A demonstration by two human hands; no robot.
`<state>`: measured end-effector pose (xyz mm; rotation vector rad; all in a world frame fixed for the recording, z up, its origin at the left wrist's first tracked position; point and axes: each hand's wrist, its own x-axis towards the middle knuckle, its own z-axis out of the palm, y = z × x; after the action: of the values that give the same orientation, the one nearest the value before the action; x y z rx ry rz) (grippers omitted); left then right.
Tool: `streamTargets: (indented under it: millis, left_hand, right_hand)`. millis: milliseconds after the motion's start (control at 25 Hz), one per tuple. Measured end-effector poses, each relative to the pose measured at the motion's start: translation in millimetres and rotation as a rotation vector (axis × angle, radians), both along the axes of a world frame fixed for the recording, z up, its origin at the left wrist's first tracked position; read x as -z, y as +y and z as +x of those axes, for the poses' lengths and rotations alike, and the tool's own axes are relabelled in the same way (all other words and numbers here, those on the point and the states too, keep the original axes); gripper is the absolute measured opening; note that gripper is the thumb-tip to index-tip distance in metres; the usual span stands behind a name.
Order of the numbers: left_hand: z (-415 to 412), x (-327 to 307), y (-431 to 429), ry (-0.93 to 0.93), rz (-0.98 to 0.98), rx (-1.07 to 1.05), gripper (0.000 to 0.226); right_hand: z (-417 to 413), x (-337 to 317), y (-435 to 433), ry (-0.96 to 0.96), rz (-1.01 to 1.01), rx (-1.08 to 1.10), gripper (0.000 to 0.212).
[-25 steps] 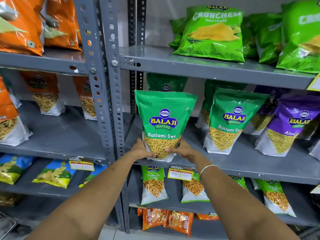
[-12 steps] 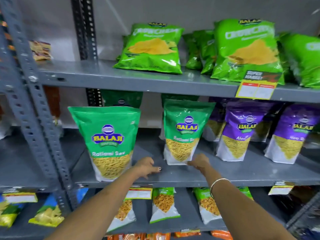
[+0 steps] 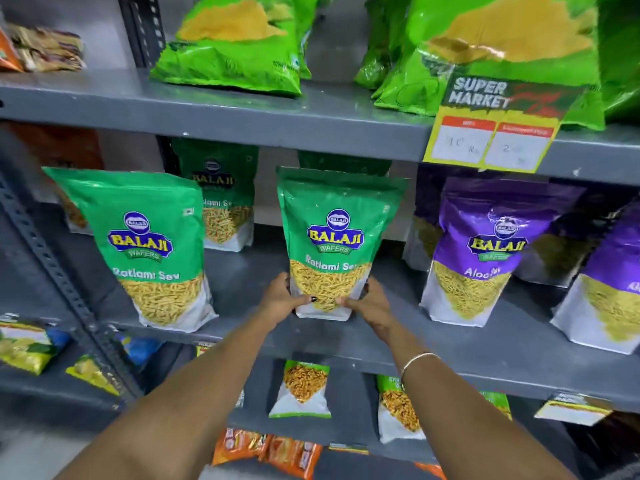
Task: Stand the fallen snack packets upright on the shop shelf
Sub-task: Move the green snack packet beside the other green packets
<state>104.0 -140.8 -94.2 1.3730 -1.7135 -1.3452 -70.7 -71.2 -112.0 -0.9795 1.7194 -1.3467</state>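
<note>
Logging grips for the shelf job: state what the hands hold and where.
Both hands, left hand and right hand, hold the middle Ratlami Sev packet by its bottom corners, one grip on each side.

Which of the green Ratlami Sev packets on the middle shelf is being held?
The centre Ratlami Sev packet: left hand and right hand grip its bottom corners. The left front packet and rear packet stand untouched.
</note>
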Motion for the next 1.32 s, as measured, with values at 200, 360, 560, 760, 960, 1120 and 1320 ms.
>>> streamTargets:
  millis: [200,360,560,760,960,1120,1320]
  left_hand:
    - [18.2,0.0,18.5,-0.155,-0.065,0.037,0.037]
    - [32.0,-3.3,38.8,-0.136,-0.064,0.046,0.037]
    - [38.9,-10.8,47.5,-0.143,-0.07,0.09,0.047]
    - [42.2,-13.8,51.9,-0.159,-0.07,0.103,0.05]
    - [43.5,-14.1,57.1,-0.152,-0.078,0.11,0.05]
    - [43.0,-13.7,59.1,-0.153,-0.11,0.093,0.049]
    - [40.3,-14.0,57.4,-0.14,-0.105,0.083,0.048]
  right_hand:
    - [22.0,-2.2,31.2,0.034,0.014,0.047,0.074]
    - [36.4,-10.8,55.4,0.104,0.059,0.05,0.074]
    - [45.8,-15.2,66.5,0.163,0.096,0.08,0.076]
    - [49.3,-17.5,72.7,0.182,0.101,0.081,0.077]
    - [51.5,-21.3,74.9,0.199,0.119,0.077,0.075]
    - [50.3,-22.3,72.2,0.246,0.139,0.053,0.077]
    - [50.1,-20.6,69.6,0.244,0.158,0.052,0.074]
